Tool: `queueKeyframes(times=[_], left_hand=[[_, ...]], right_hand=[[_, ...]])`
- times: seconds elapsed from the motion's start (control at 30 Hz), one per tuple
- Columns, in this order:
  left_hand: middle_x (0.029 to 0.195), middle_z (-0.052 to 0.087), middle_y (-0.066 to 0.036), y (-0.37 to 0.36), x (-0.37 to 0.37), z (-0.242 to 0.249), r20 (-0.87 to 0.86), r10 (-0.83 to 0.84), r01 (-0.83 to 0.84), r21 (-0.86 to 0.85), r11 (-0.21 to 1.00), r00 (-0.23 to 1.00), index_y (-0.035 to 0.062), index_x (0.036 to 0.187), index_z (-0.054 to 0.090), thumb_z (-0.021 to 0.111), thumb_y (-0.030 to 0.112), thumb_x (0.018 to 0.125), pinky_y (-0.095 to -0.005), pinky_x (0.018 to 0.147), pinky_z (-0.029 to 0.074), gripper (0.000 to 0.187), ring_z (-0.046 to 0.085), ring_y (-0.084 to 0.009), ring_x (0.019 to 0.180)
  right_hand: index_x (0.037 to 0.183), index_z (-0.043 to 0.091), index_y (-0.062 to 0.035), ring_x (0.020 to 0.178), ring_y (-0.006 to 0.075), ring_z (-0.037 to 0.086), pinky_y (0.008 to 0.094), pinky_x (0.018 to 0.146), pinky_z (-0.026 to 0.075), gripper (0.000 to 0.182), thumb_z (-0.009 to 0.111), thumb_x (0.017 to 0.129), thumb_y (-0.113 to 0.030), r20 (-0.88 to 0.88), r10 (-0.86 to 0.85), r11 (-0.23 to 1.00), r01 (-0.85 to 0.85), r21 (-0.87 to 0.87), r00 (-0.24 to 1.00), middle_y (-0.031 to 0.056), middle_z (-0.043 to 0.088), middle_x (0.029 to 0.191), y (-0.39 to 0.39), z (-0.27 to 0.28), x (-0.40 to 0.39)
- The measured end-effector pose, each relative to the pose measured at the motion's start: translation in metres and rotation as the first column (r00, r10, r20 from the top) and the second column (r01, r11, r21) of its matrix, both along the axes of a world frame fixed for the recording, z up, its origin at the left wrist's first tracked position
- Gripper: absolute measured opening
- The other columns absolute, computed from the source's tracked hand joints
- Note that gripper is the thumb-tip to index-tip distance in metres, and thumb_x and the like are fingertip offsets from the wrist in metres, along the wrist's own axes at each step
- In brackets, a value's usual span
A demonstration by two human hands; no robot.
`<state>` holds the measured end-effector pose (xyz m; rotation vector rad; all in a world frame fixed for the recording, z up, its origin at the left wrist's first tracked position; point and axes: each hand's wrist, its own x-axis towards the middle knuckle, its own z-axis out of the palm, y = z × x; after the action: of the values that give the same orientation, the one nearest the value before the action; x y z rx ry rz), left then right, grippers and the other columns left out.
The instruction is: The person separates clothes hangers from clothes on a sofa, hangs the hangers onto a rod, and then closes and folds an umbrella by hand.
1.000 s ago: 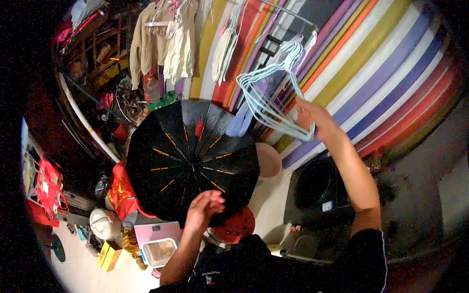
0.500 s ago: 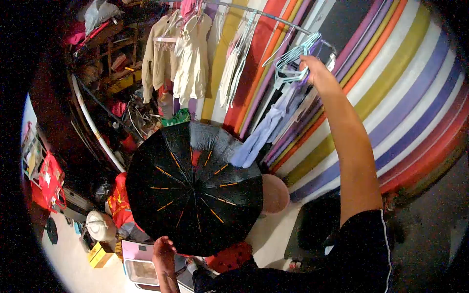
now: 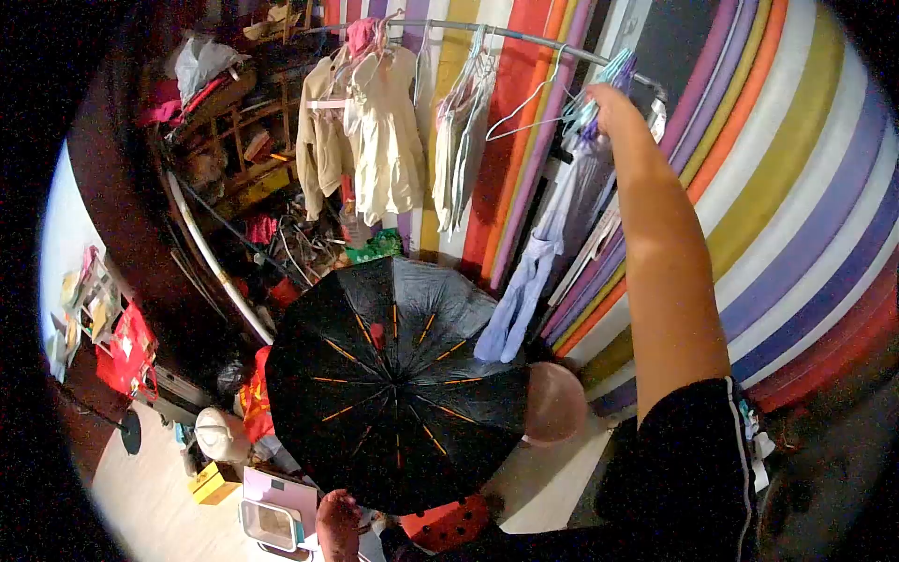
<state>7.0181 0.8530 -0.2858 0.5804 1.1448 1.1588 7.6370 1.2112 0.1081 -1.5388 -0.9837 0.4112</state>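
Observation:
My right hand [image 3: 613,105] is raised to the metal clothes rail [image 3: 524,37] and grips a bunch of pale blue wire hangers [image 3: 599,89] whose hooks are at the rail. My left hand [image 3: 337,523] hangs low at the bottom edge, fingers curled, holding nothing that I can see, just below the open black umbrella [image 3: 398,379]. Cream garments [image 3: 379,140] and a lavender garment [image 3: 529,281] hang from the same rail.
A striped cloth [image 3: 777,206] in purple, yellow, red and white covers the wall on the right. Cluttered wooden shelves [image 3: 234,140] stand at the left. On the floor lie a white helmet [image 3: 223,433], a plastic bin [image 3: 272,520], a red stool [image 3: 449,525] and a pink round object [image 3: 554,403].
My right hand has lifted the hangers from chest height up to the rail. My left hand has dropped from in front of the umbrella down to the lower edge of view.

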Motion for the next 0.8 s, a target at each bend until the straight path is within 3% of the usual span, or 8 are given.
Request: queueKeyframes(times=[0.1, 0.13, 0.23, 0.3, 0.5, 0.6, 0.73, 0.8], left_hand=[[0.072, 0.051, -0.004, -0.006, -0.005, -0.004, 0.333, 0.168, -0.095, -0.226, 0.969, 0.928, 0.0052, 0.086, 0.053, 0.05, 0.017, 0.082, -0.0253, 0.053, 0.041, 0.013, 0.052, -0.0156, 0.066], [0.073, 0.052, -0.005, -0.005, -0.014, -0.02, 0.007, -0.111, 0.111, 0.063, 0.992, 0.994, 0.0057, 0.088, 0.052, 0.045, 0.02, 0.085, -0.0263, 0.051, 0.04, 0.016, 0.051, -0.0169, 0.064], [0.072, 0.055, -0.006, -0.003, -0.014, -0.002, 0.274, 0.089, -0.042, -0.174, 0.984, 0.958, 0.0056, 0.091, 0.055, 0.05, 0.029, 0.084, -0.0286, 0.047, 0.041, 0.025, 0.052, -0.0173, 0.058], [0.072, 0.056, -0.006, -0.001, -0.009, 0.001, 0.283, 0.101, -0.059, -0.152, 0.987, 0.954, 0.005, 0.092, 0.055, 0.051, 0.03, 0.083, -0.028, 0.05, 0.043, 0.027, 0.053, -0.0172, 0.059], [0.073, 0.056, -0.008, 0.013, 0.008, -0.007, 0.266, 0.065, -0.022, -0.161, 0.987, 0.962, 0.0034, 0.093, 0.055, 0.051, 0.025, 0.084, -0.0275, 0.052, 0.043, 0.024, 0.053, -0.0181, 0.06], [0.074, 0.056, -0.009, 0.018, 0.016, -0.002, 0.32, 0.082, -0.017, -0.199, 0.98, 0.944, 0.0016, 0.091, 0.056, 0.05, 0.022, 0.084, -0.0282, 0.054, 0.043, 0.022, 0.052, -0.0185, 0.06], [0.074, 0.056, -0.01, 0.02, 0.004, -0.015, 0.295, 0.098, -0.022, -0.251, 0.968, 0.95, 0.0012, 0.089, 0.055, 0.05, 0.022, 0.085, -0.0279, 0.053, 0.042, 0.022, 0.052, -0.0191, 0.06], [0.073, 0.056, -0.01, 0.019, -0.004, -0.019, 0.28, 0.106, -0.033, -0.254, 0.967, 0.954, 0.0012, 0.089, 0.055, 0.05, 0.022, 0.085, -0.0276, 0.053, 0.042, 0.022, 0.052, -0.0193, 0.06]], right_hand=[[0.082, 0.05, -0.0042, 0.051, 0.0204, 0.048, 0.0345, 0.047, 0.043, 0.011, 0.051, 0.081, -0.015, -0.222, 0.004, 1.0, 0.003, 0.029, 0.975, 0.0072, 0.05, 0.064, -0.017, -0.016, -0.021], [0.084, 0.05, -0.0046, 0.051, 0.0197, 0.049, 0.0339, 0.046, 0.044, 0.012, 0.052, 0.082, -0.016, -0.294, 0.008, 0.999, 0.004, 0.041, 0.956, 0.0069, 0.05, 0.064, -0.024, -0.02, -0.03], [0.089, 0.048, -0.0058, 0.05, 0.0177, 0.05, 0.0322, 0.045, 0.046, 0.014, 0.055, 0.083, -0.017, -0.411, 0.043, 0.998, -0.02, 0.061, 0.911, 0.0058, 0.05, 0.065, -0.034, -0.033, -0.043], [0.092, 0.048, -0.002, 0.055, 0.0204, 0.055, 0.037, 0.047, 0.049, 0.016, 0.056, 0.081, -0.01, -0.397, 0.131, 0.991, -0.115, 0.065, 0.908, 0.008, 0.053, 0.067, -0.031, -0.043, -0.036], [0.097, 0.048, 0.0016, 0.061, 0.0238, 0.058, 0.0385, 0.05, 0.05, 0.025, 0.06, 0.075, -0.003, -0.144, 0.011, 0.996, 0.002, 0.088, 0.99, 0.0112, 0.055, 0.075, -0.026, -0.056, -0.044], [0.102, 0.047, 0.004, 0.065, 0.0251, 0.058, 0.0384, 0.051, 0.05, 0.041, 0.062, 0.064, 0.007, 0.02, -0.208, 0.939, 0.194, 0.283, 0.978, 0.0138, 0.055, 0.083, 0.007, -0.085, -0.022], [0.12, 0.035, 0.0054, 0.087, 0.0297, 0.055, 0.0383, 0.068, 0.049, 0.07, 0.063, 0.057, 0.012, 0.179, -0.4, 0.885, 0.328, 0.331, 0.899, 0.02, 0.05, 0.106, -0.004, -0.091, -0.033], [0.127, 0.028, 0.0007, 0.106, 0.036, 0.045, 0.0405, 0.089, 0.039, 0.078, 0.068, 0.06, -0.001, 0.353, -0.518, 0.855, 0.462, 0.233, 0.779, 0.0233, 0.042, 0.119, -0.039, -0.077, -0.092]])
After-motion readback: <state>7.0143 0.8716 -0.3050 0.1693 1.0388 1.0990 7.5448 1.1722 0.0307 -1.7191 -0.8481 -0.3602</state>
